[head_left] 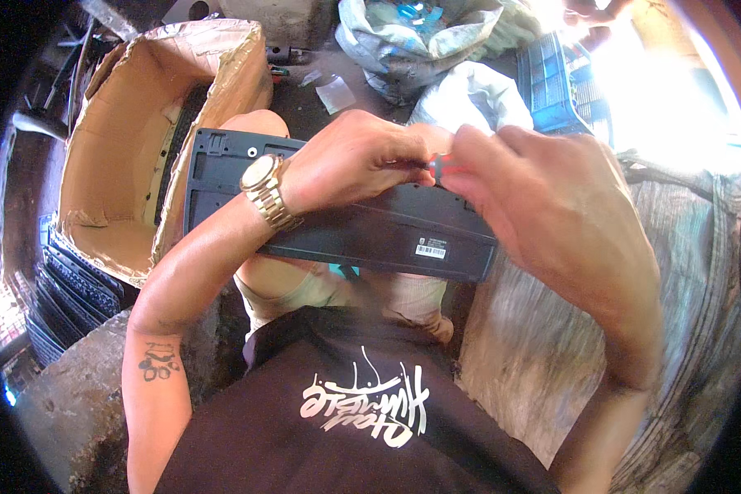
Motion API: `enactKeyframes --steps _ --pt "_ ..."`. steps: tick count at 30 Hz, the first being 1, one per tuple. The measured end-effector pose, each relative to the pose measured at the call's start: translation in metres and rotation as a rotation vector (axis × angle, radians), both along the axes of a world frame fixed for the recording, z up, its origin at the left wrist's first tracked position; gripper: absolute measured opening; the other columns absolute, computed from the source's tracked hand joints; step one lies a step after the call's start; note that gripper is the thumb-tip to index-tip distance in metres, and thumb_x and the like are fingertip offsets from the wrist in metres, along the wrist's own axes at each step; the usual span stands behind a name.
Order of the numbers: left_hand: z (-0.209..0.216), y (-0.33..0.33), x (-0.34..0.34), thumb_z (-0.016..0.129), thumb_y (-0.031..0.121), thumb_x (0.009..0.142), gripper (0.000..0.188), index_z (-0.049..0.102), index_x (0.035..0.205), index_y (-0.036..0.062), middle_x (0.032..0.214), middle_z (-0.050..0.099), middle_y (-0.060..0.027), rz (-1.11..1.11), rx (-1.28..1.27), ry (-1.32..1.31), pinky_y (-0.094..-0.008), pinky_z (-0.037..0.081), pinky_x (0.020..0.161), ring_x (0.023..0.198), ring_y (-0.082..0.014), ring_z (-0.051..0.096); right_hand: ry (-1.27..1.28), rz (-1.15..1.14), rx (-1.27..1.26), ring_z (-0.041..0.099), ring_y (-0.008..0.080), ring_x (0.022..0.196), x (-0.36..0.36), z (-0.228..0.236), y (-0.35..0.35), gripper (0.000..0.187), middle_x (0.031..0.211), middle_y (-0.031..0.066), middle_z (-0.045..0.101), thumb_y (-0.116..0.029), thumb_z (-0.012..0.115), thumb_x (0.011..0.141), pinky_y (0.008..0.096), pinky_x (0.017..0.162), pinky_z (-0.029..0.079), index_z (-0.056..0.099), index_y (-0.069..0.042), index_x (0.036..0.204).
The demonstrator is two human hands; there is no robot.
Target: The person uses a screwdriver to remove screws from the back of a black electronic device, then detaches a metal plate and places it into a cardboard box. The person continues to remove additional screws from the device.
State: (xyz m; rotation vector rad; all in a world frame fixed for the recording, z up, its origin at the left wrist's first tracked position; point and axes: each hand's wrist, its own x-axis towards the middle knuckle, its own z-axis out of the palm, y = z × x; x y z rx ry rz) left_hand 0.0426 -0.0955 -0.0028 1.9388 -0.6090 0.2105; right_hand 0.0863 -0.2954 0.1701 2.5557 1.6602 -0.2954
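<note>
Under the left hand [350, 160], its grip unclear, a long black plastic keyboard [350, 232] lies crosswise, the right hand [543, 193] clamping a red-and-grey tool [439, 169] beside it.

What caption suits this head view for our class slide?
Right hand holds a red tool close to the left hand, over an upturned black keyboard resting across the legs.

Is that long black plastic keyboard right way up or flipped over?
Flipped over: the long black plastic keyboard shows its underside, with a white rectangular label and no keys in sight.
</note>
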Motion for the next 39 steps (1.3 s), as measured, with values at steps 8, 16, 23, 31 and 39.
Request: enactKeyframes --steps 8,16,23,31,39 --pt "-0.003 0.004 0.002 0.075 0.008 0.091 0.017 0.074 0.107 0.0033 0.096 0.076 -0.0184 0.050 0.019 -0.028 -0.0406 0.059 0.078 0.089 -0.0384 0.075 -0.025 0.021 -0.012 0.070 0.0396 0.083 0.008 0.006 0.007 0.021 0.092 0.0153 0.065 -0.014 0.072 0.092 0.0487 0.071 0.055 0.061 -0.010 0.110" --pt "0.001 0.002 -0.002 0.077 0.009 0.090 0.014 0.080 0.104 0.0070 0.091 0.076 -0.0180 0.121 0.194 0.073 -0.0385 0.059 0.075 0.083 -0.0300 0.077 -0.054 0.150 0.156 0.073 0.0388 0.085 0.003 0.000 0.002 0.020 0.099 0.0173 0.070 -0.015 0.071 0.094 0.0488 0.075 0.057 0.064 -0.009 0.111" --pt "0.002 -0.005 -0.005 0.075 0.004 0.091 0.019 0.079 0.109 0.0080 0.093 0.077 -0.0180 0.097 0.152 0.000 -0.0364 0.059 0.074 0.086 -0.0315 0.078 0.065 0.256 0.458 0.074 0.0362 0.086 0.013 -0.004 0.001 0.013 0.104 0.0135 0.069 -0.012 0.067 0.093 0.0464 0.078 0.057 0.069 -0.012 0.106" --pt "0.005 0.003 -0.003 0.078 0.004 0.086 0.015 0.077 0.101 0.0024 0.090 0.074 -0.0196 0.047 0.136 -0.051 -0.0366 0.058 0.074 0.084 -0.0311 0.077 -0.068 0.304 0.400 0.074 0.0336 0.085 0.014 -0.005 -0.015 0.023 0.097 0.0104 0.069 -0.011 0.064 0.094 0.0437 0.078 0.058 0.076 -0.021 0.112" --pt "0.002 0.006 -0.002 0.081 0.007 0.085 0.018 0.078 0.103 0.0025 0.090 0.076 -0.0173 0.059 0.094 -0.082 -0.0371 0.058 0.075 0.083 -0.0295 0.077 0.038 0.263 0.382 0.075 0.0331 0.086 0.016 0.005 -0.018 0.018 0.088 0.0137 0.071 -0.015 0.068 0.091 0.0435 0.076 0.057 0.075 -0.016 0.108"
